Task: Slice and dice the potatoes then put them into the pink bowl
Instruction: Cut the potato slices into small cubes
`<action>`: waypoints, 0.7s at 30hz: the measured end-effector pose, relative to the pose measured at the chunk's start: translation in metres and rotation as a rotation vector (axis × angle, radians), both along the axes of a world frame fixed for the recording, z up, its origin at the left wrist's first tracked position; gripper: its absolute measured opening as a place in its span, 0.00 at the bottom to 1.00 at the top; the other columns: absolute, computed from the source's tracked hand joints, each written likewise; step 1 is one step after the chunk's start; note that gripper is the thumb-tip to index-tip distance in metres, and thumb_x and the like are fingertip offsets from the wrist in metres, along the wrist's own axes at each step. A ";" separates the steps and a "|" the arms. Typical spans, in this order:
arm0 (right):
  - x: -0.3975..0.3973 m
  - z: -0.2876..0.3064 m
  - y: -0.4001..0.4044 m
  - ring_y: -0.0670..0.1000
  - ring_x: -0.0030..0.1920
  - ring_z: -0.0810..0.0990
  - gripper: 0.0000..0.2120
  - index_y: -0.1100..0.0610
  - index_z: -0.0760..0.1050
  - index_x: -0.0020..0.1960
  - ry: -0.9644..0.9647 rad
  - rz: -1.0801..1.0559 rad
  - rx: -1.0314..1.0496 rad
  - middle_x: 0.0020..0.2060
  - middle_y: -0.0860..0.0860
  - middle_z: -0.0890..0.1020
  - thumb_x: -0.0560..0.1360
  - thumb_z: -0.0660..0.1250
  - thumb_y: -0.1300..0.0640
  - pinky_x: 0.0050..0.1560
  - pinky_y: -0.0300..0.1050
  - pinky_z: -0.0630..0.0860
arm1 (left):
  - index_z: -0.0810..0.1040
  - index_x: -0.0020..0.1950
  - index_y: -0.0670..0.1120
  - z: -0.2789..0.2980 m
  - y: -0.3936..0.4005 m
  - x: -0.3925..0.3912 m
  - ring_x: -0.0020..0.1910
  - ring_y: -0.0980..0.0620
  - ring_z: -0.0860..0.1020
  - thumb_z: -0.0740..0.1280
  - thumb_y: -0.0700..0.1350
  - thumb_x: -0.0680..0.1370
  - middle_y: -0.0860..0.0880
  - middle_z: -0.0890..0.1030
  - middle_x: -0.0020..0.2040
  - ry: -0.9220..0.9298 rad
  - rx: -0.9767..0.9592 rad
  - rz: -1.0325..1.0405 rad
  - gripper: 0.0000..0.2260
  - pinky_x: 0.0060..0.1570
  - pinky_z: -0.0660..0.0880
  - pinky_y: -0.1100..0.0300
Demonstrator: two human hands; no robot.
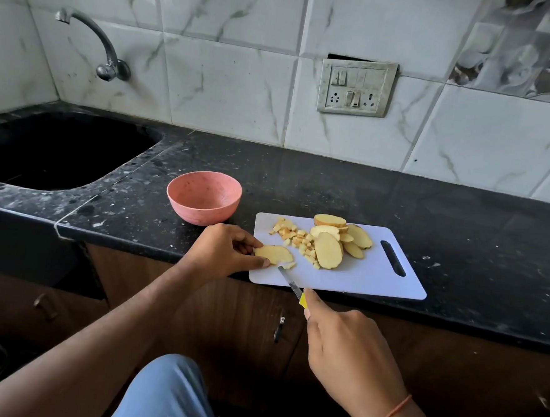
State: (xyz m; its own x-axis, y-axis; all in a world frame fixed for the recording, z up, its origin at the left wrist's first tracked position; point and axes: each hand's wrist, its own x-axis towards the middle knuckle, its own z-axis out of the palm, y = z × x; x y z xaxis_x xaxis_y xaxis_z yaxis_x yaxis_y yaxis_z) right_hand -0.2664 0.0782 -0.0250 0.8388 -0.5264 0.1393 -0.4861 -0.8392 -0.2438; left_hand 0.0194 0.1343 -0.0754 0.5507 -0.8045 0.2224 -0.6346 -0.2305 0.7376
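1. The right hand (348, 350) has its fingers wrapped around a yellow-handled knife (291, 284).
2. The left hand (223, 250) fingers pinch a potato slice (273, 254) on the white cutting board (376, 277); the blade tip touches the slice.
3. Diced potato (297, 239) and more slices (336, 242) lie farther on the board.
4. The pink bowl (204, 197) stands on the desk (333, 186) just beyond the board's left corner.

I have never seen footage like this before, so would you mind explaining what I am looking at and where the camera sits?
There is no machine here: a person wears one wide-angle camera on the head, looking down at their own hands. On the black counter lies a white cutting board with potato slices and diced pieces. The left hand steadies one slice flat on the board. The right hand holds a yellow-handled knife, its tip at that slice. The pink bowl stands empty beside the board, near the sink.
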 end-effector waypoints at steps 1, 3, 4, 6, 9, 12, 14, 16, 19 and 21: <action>0.001 0.001 0.001 0.47 0.36 0.79 0.24 0.45 0.58 0.83 -0.036 0.000 0.018 0.34 0.42 0.74 0.87 0.53 0.49 0.33 0.37 0.74 | 0.89 0.55 0.53 0.001 0.000 0.001 0.42 0.59 0.83 0.85 0.59 0.66 0.58 0.86 0.43 -0.004 0.012 -0.006 0.20 0.40 0.79 0.67; 0.007 0.002 0.001 0.46 0.33 0.77 0.24 0.46 0.60 0.82 -0.110 0.005 0.009 0.33 0.43 0.75 0.87 0.53 0.47 0.30 0.37 0.72 | 0.89 0.55 0.53 0.001 0.002 0.001 0.43 0.59 0.83 0.85 0.59 0.66 0.58 0.86 0.43 0.001 0.012 -0.013 0.21 0.42 0.80 0.66; 0.012 0.001 0.000 0.46 0.32 0.77 0.24 0.46 0.62 0.82 -0.139 0.010 -0.012 0.33 0.43 0.76 0.87 0.53 0.47 0.30 0.38 0.72 | 0.89 0.55 0.54 0.001 0.003 0.001 0.43 0.59 0.83 0.85 0.59 0.65 0.57 0.86 0.43 0.017 0.004 -0.012 0.22 0.43 0.80 0.67; 0.023 0.001 -0.002 0.46 0.34 0.77 0.23 0.47 0.64 0.81 -0.161 0.014 -0.042 0.36 0.44 0.79 0.87 0.54 0.47 0.31 0.37 0.72 | 0.88 0.55 0.53 0.002 0.005 0.001 0.44 0.59 0.84 0.86 0.58 0.65 0.57 0.86 0.44 0.046 -0.006 -0.012 0.21 0.46 0.81 0.66; 0.039 -0.001 -0.005 0.47 0.36 0.77 0.23 0.48 0.62 0.82 -0.131 0.026 -0.078 0.41 0.47 0.81 0.87 0.53 0.48 0.31 0.34 0.66 | 0.89 0.54 0.53 0.002 0.005 0.000 0.43 0.59 0.84 0.85 0.56 0.66 0.58 0.87 0.43 0.043 -0.004 -0.004 0.19 0.45 0.82 0.64; 0.050 -0.003 -0.010 0.48 0.39 0.80 0.24 0.50 0.62 0.82 -0.078 0.027 -0.115 0.44 0.49 0.83 0.87 0.54 0.50 0.33 0.39 0.72 | 0.89 0.52 0.53 0.001 0.004 -0.001 0.42 0.58 0.84 0.85 0.55 0.67 0.59 0.87 0.42 0.063 -0.012 0.004 0.17 0.42 0.81 0.65; 0.057 -0.006 -0.011 0.49 0.41 0.81 0.24 0.50 0.63 0.82 -0.041 0.025 -0.120 0.45 0.50 0.84 0.86 0.56 0.51 0.35 0.41 0.77 | 0.89 0.52 0.53 0.001 0.003 0.000 0.42 0.58 0.84 0.85 0.55 0.67 0.59 0.87 0.42 0.069 -0.007 0.001 0.17 0.41 0.81 0.65; 0.063 -0.009 -0.012 0.49 0.42 0.82 0.24 0.51 0.63 0.81 -0.020 0.025 -0.131 0.45 0.51 0.84 0.86 0.57 0.52 0.39 0.44 0.81 | 0.89 0.52 0.53 0.000 0.003 0.002 0.43 0.58 0.84 0.85 0.55 0.66 0.60 0.86 0.42 0.071 -0.011 -0.004 0.17 0.42 0.82 0.64; 0.072 -0.011 -0.014 0.50 0.42 0.82 0.24 0.52 0.63 0.81 -0.011 0.030 -0.136 0.45 0.51 0.84 0.86 0.57 0.53 0.39 0.44 0.80 | 0.89 0.52 0.53 -0.001 0.004 0.003 0.43 0.57 0.84 0.85 0.56 0.66 0.59 0.86 0.42 0.054 -0.012 -0.011 0.17 0.43 0.82 0.62; 0.078 -0.011 -0.016 0.50 0.43 0.82 0.23 0.52 0.63 0.81 -0.005 0.029 -0.140 0.45 0.52 0.84 0.86 0.57 0.53 0.39 0.44 0.79 | 0.89 0.53 0.53 -0.001 0.003 0.004 0.43 0.57 0.84 0.85 0.56 0.67 0.59 0.86 0.42 0.047 -0.013 -0.013 0.18 0.44 0.83 0.60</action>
State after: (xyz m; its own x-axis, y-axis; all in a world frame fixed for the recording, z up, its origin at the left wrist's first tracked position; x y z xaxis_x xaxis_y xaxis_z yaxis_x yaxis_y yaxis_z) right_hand -0.1881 0.0625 -0.0358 0.8524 -0.4772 0.2136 -0.4606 -0.8787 -0.1253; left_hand 0.0231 0.1377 -0.0769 0.5506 -0.8086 0.2073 -0.6018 -0.2125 0.7698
